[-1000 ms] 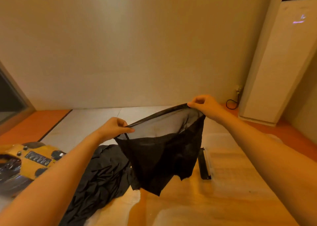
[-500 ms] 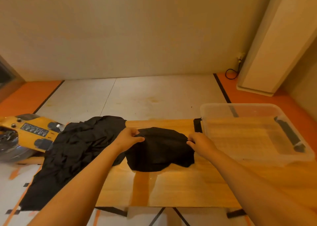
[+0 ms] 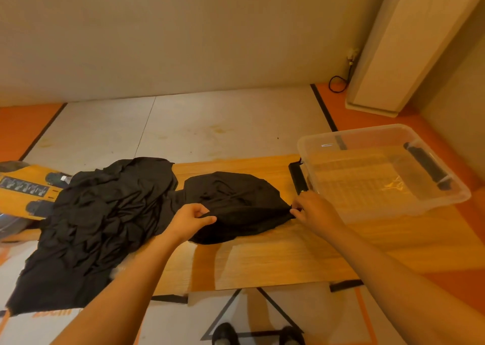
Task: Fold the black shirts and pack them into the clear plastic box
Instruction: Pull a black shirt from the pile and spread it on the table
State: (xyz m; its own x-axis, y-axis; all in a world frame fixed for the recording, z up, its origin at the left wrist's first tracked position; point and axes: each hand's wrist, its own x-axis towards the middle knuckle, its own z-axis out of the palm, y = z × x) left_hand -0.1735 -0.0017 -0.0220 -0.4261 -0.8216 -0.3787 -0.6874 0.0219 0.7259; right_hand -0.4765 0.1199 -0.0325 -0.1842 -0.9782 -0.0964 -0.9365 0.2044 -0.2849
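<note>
1. Wooden table [image 3: 275, 260]: this is the work surface. It carries everything listed below.
2. Pile of black shirts [image 3: 105, 213]: crumpled and unfolded on the table's left end, spilling over the near edge. It lies on my left-hand side, well away from the box.
3. Clear plastic box [image 3: 380, 205]: it stands open on the table's right end, and no black cloth shows inside. I judge the packing not yet begun.
4. Black shirt [image 3: 236, 197]: it lies bunched on the table between pile and box, not yet flat. Its long axis runs left to right, from one of my hands to the other. Its left edge appears to touch the pile, and its right corner stops just short of the box.
5. Right hand [image 3: 313, 209]: fingers pinch the shirt's right corner. This hand is just beside the box's near left corner, so it is the nearer hand for any transfer.
6. Left hand [image 3: 190, 220]: thumb and fingers pinch the near-left edge of the same shirt.
7. Finding: the box lies along the shirt's own axis, to the right. In my judgement the shirt must be spread and folded before it travels that way.
</note>
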